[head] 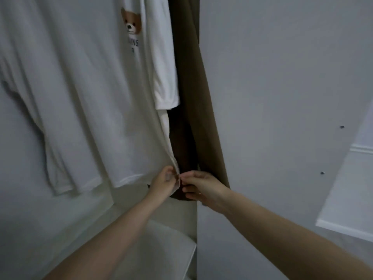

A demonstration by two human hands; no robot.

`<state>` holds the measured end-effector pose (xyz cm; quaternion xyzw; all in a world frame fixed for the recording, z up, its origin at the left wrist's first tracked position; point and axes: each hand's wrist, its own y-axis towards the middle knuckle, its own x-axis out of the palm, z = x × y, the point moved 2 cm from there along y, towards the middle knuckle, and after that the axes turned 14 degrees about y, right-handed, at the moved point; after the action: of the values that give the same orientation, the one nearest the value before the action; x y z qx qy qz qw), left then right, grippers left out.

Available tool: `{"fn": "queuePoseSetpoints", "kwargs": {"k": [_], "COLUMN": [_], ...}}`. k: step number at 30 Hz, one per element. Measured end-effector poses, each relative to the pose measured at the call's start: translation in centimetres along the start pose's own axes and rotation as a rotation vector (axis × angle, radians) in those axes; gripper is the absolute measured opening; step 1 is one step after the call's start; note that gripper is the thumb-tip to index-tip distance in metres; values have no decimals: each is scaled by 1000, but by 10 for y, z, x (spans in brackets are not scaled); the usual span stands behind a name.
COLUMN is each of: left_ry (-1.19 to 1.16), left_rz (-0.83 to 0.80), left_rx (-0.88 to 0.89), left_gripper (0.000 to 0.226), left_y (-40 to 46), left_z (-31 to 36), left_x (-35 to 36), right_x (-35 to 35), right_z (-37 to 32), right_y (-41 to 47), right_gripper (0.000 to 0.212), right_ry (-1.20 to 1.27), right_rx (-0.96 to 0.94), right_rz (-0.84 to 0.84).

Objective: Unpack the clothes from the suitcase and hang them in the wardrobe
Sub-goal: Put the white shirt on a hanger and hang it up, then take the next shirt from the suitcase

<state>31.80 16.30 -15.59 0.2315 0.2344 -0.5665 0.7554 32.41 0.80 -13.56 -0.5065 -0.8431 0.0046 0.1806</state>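
A white T-shirt (84, 93) with a brown bear print hangs inside the wardrobe, filling the left of the head view. To its right hangs a brown garment (193, 98), partly behind the shirt's sleeve. My left hand (164, 182) pinches the lower right corner of the shirt's hem. Close beside it, my right hand (199, 186) pinches the same hem edge from the right, in front of the brown garment's lower end. The suitcase is out of sight.
The white wardrobe side panel (272, 98) rises at the right, with two small screw holes. A white shelf or drawer top (167, 245) lies below the clothes. Another white shirt (32, 128) hangs at far left.
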Motion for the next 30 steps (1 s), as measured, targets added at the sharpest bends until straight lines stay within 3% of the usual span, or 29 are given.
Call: {"fn": "queuePoseSetpoints", "kwargs": {"k": [7,14,22,30], "left_ry": [100,351,379,475], "left_rz": [-305,-955,-1087,-1288], "left_rx": [32,185,276,338], "left_gripper": [14,27,22,22], "left_y": [-34,-99,-188,-229], "left_z": [36,65,131,164], "left_x": [108,219,343,440], "right_x": [-93,-175,-299,-398], "right_z": [14,25,44,67], "right_y": [-74,-174,-301,-370], "right_gripper": [12,16,14,14], "right_ry": [-40,-97,-48,1], "right_rx": [-42,-34,-68,-59], "right_rz": [104,116,343,546]}}
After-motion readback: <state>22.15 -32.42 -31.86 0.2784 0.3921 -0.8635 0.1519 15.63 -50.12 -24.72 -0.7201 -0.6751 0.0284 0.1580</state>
